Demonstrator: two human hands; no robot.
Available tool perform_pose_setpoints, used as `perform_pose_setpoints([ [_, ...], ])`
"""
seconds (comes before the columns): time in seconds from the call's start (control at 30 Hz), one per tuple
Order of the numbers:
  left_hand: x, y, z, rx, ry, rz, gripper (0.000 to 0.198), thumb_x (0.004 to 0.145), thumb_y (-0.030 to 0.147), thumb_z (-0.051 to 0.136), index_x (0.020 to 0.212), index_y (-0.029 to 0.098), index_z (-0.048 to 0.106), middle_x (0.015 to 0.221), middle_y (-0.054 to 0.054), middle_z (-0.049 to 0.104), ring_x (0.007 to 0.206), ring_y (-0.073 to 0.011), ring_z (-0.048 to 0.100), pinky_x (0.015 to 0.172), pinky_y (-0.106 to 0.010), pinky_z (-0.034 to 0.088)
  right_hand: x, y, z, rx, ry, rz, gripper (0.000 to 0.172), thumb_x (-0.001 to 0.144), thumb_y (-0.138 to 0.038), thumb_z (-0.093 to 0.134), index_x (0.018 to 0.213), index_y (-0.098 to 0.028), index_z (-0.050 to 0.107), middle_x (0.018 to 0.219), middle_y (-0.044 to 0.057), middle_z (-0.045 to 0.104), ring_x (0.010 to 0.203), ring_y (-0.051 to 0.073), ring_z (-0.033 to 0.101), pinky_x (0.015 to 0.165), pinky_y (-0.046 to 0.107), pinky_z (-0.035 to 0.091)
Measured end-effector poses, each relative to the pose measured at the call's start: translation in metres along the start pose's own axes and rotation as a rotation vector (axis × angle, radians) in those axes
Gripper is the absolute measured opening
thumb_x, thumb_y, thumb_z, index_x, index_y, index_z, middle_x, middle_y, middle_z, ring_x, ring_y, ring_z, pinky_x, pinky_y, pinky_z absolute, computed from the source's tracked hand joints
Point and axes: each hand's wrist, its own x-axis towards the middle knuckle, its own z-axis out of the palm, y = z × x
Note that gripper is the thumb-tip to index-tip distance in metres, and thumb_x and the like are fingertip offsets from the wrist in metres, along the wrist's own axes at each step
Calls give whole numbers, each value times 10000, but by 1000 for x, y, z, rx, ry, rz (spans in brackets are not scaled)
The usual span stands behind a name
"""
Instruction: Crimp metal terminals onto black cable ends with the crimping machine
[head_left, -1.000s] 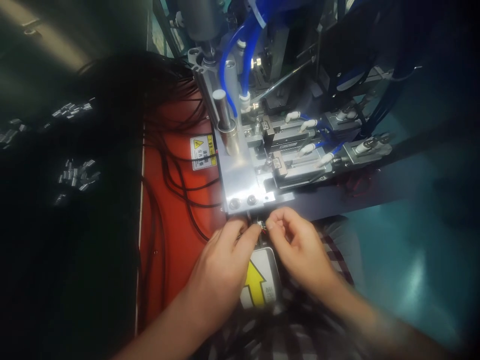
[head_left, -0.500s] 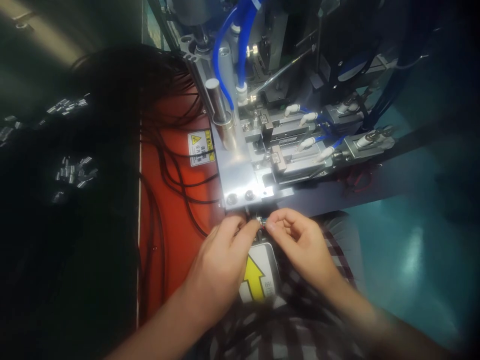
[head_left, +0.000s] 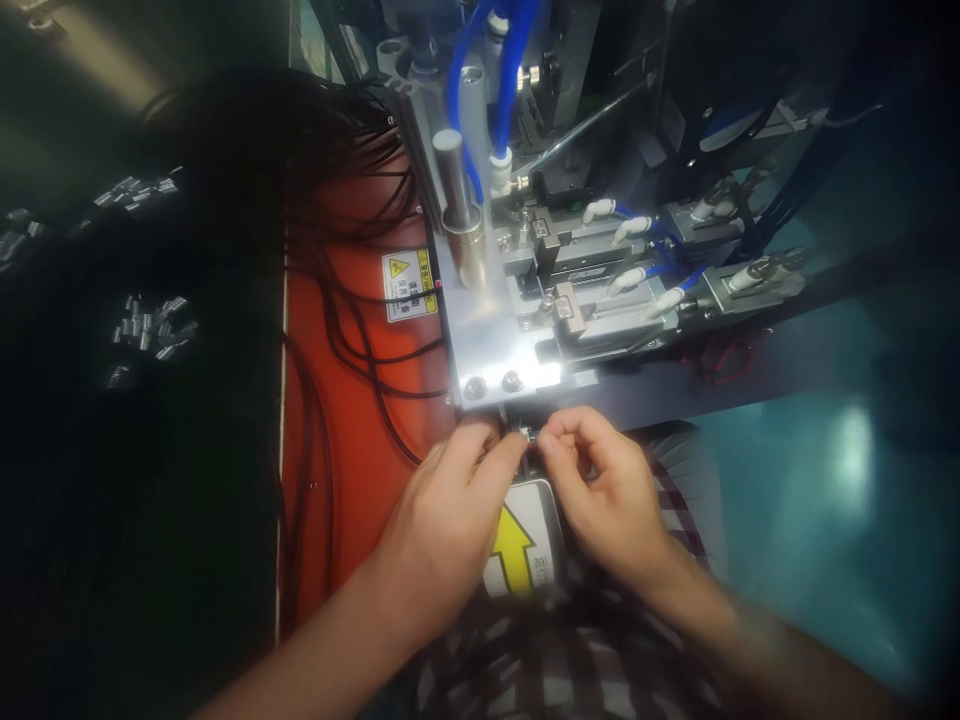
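Note:
In the head view a small metallic part (head_left: 529, 437), perhaps with thin wires, sits between my fingertips; its exact kind is too small to make out. My left hand (head_left: 450, 515) pinches its left side with thumb and fingers. From the other side, the closed thumb and forefinger of my right hand (head_left: 607, 490) grip its right end. Both hands are just in front of the bright metal plate (head_left: 487, 335) of a machine. Below them lies a white pad with a yellow arrow (head_left: 515, 550), partly covered by my left hand.
Pneumatic cylinders (head_left: 619, 305) with blue hoses (head_left: 514, 80) stand behind and to the right. Black cables (head_left: 360, 350) cross the orange-red surface (head_left: 360, 480), beside a warning label (head_left: 410, 285). Several shiny metal pieces (head_left: 154, 328) lie on the dark surface at left.
The whole view has shifted slightly, so the machine appears a little further right and higher. Both hands keep their pinch on the small part, with hardly any movement relative to the machine.

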Motion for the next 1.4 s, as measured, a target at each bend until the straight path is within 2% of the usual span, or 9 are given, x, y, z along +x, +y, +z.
perform_pose_setpoints([
  [0.5, 0, 0, 1, -11, 0, 9, 285, 906, 66, 431, 1138, 101, 595, 947, -94, 594, 786, -181, 607, 649, -273, 551, 3, 1, 0, 116, -62, 141, 134, 919, -259, 508, 803, -195, 532, 683, -30, 501, 611, 108, 487, 563, 221, 409],
  [0.77, 0, 0, 0, -8, -8, -4, 278, 916, 79, 425, 1129, 112, 600, 945, -89, 593, 788, -185, 617, 662, -285, 563, -1, 1, -1, 45, -37, 36, 103, 912, -209, 510, 813, -195, 534, 619, -59, 453, 538, 89, 437, 506, 208, 363],
  [0.97, -1, 0, -1, 14, -15, -3, 270, 930, 103, 422, 1137, 112, 594, 965, -99, 598, 807, -192, 629, 665, -281, 569, -2, 1, 0, 15, -17, -22, 97, 902, -191, 525, 806, -193, 537, 619, -59, 444, 544, 90, 442, 518, 210, 374],
  [1.27, -2, 1, 0, 30, -32, -5, 293, 930, 94, 409, 1159, 123, 590, 981, -107, 607, 829, -199, 640, 686, -290, 583, -2, 10, 2, 41, -29, 50, 129, 914, -232, 531, 789, -201, 541, 613, -55, 462, 544, 94, 446, 507, 211, 367],
  [1.4, -2, 0, -1, 41, -21, -1, 288, 939, 105, 403, 1155, 128, 590, 963, -95, 609, 828, -190, 644, 691, -269, 579, 2, 9, -3, 118, -77, 123, 124, 904, -255, 534, 802, -193, 565, 605, -47, 484, 542, 101, 460, 501, 210, 381],
])
